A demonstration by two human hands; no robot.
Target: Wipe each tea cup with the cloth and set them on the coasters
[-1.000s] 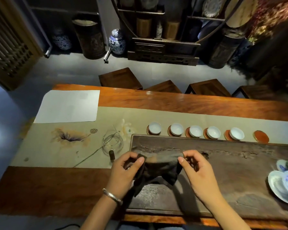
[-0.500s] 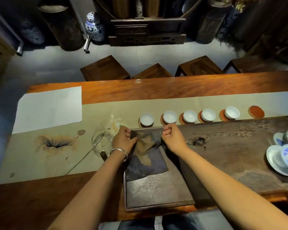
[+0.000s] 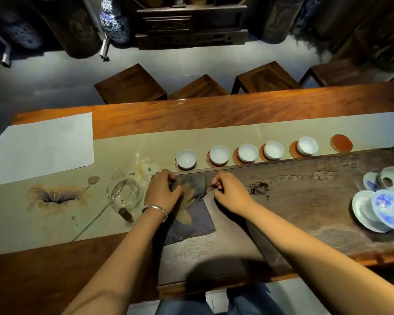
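A dark blue-grey cloth (image 3: 189,218) lies on the left part of the dark wooden tea tray (image 3: 305,192). My left hand (image 3: 163,189) grips its far left corner. My right hand (image 3: 226,189) has its fingers curled and pinches the far right corner, which is bunched up. Beyond the tray, several white tea cups stand in a row on red coasters, from the leftmost cup (image 3: 186,158) to the rightmost cup (image 3: 307,145). One red coaster (image 3: 341,143) at the right end of the row is bare.
A glass pitcher (image 3: 126,194) stands just left of my left hand on the beige runner (image 3: 55,223). White paper (image 3: 46,146) lies far left. Blue-and-white lidded bowls and saucers (image 3: 382,210) sit on the tray's right end. Wooden stools (image 3: 130,84) stand behind the table.
A second ago both hands held the cloth up over the tray. They then laid it flat on the tray. Since then its far right corner has bunched toward the left.
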